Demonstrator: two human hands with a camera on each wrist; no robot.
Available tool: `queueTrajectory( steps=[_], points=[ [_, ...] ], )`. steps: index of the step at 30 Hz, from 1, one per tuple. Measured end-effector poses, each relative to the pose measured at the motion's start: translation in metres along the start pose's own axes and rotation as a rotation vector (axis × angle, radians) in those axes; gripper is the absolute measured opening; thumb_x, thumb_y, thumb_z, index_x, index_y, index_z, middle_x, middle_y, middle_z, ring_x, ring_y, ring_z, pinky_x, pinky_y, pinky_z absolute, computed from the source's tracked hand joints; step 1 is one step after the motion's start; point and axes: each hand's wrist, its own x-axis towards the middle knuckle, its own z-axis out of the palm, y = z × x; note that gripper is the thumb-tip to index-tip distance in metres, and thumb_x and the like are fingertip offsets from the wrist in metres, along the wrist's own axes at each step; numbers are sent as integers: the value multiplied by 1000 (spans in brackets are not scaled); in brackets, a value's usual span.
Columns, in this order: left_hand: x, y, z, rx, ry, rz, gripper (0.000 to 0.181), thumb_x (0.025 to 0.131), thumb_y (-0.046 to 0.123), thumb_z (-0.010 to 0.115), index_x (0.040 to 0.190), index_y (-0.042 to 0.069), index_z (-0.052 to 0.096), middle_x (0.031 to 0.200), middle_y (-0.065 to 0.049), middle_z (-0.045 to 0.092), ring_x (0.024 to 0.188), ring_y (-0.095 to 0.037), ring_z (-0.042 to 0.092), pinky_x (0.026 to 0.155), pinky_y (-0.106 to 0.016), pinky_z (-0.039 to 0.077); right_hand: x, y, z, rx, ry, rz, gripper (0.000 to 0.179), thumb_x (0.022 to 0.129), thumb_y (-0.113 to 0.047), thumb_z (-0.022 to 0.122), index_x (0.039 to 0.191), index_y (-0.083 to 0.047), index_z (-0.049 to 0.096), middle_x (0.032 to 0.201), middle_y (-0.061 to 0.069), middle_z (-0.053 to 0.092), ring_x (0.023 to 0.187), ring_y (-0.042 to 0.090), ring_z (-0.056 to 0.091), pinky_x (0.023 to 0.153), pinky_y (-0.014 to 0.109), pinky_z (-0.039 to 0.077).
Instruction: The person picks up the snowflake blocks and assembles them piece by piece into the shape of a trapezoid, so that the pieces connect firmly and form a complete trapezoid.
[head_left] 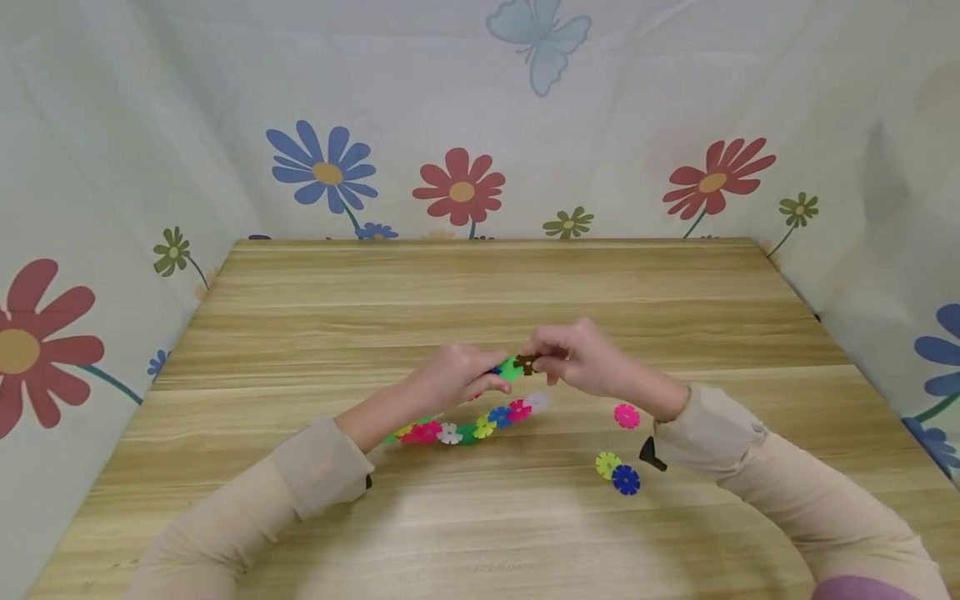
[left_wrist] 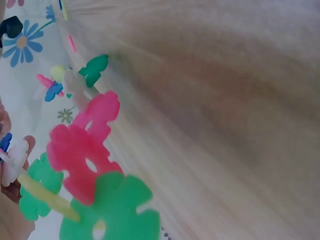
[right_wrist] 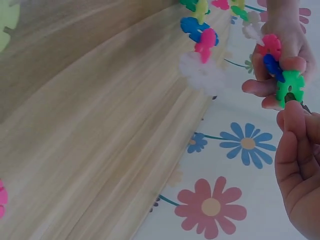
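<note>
A chain of colourful notched snowflake discs (head_left: 450, 433) curves from my left hand (head_left: 450, 375) round to a whitish end disc (head_left: 537, 402). Thumb and fingers of that hand grip the chain close to its other end, by a blue disc (right_wrist: 273, 68) and a green disc (right_wrist: 290, 89). My right hand (head_left: 581, 358) pinches a brown disc (head_left: 527, 364) whose edge meets the green one. Right fingertips cover part of the brown disc. In the left wrist view, a large green disc (left_wrist: 125, 210) and red-pink discs (left_wrist: 82, 155) of the chain hang near the camera.
On the wood-grain table (head_left: 487, 533), right of the chain, lies a loose pink disc (head_left: 627, 416). Nearer the front, a yellow disc (head_left: 608, 465) touches or overlaps a blue disc (head_left: 626, 480). A flower-print cloth (head_left: 615, 150) stands behind the table and along its sides.
</note>
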Motion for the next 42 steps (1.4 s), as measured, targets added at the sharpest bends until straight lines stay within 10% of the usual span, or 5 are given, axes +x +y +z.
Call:
queueTrajectory(
  steps=[6, 12, 25, 35, 42],
  points=[
    [2, -1, -8, -86, -70, -149, 35, 88, 40, 48, 104, 11, 59, 52, 8, 42, 41, -1, 34, 41, -13, 29, -2, 1, -2, 25, 37, 79, 26, 81, 4, 58, 106, 4, 59, 79, 16, 67, 61, 18, 63, 56, 20, 52],
    [1, -8, -22, -152, 2, -302, 26, 86, 34, 56, 92, 10, 60, 56, 5, 48, 47, -5, 43, 44, -17, 35, -17, 12, -20, 14, 16, 253, 40, 82, -3, 59, 122, -3, 51, 89, 12, 66, 68, 17, 63, 60, 22, 51],
    [-8, -35, -48, -345, 101, -707, 57, 84, 38, 57, 127, 5, 43, 110, -13, 60, 94, -23, 61, 78, -33, 52, -73, 55, -43, -109, -223, 512, 38, 80, -5, 62, 117, 0, 55, 96, 17, 61, 80, 21, 61, 64, 25, 51],
    [-21, -58, -50, -487, 165, -902, 67, 84, 49, 51, 134, 8, 30, 114, -17, 57, 78, -23, 63, 68, -36, 54, -99, 75, -27, -91, -332, 568, 34, 76, -3, 64, 109, 1, 59, 89, 8, 60, 76, 14, 55, 62, 22, 46],
    [-27, -64, -48, -544, 204, -925, 62, 87, 41, 50, 135, 10, 26, 117, -20, 53, 79, -25, 62, 69, -41, 53, -107, 82, -17, -147, -331, 517, 29, 70, -2, 68, 98, -1, 61, 83, 2, 60, 76, 12, 53, 66, 23, 45]
  ],
)
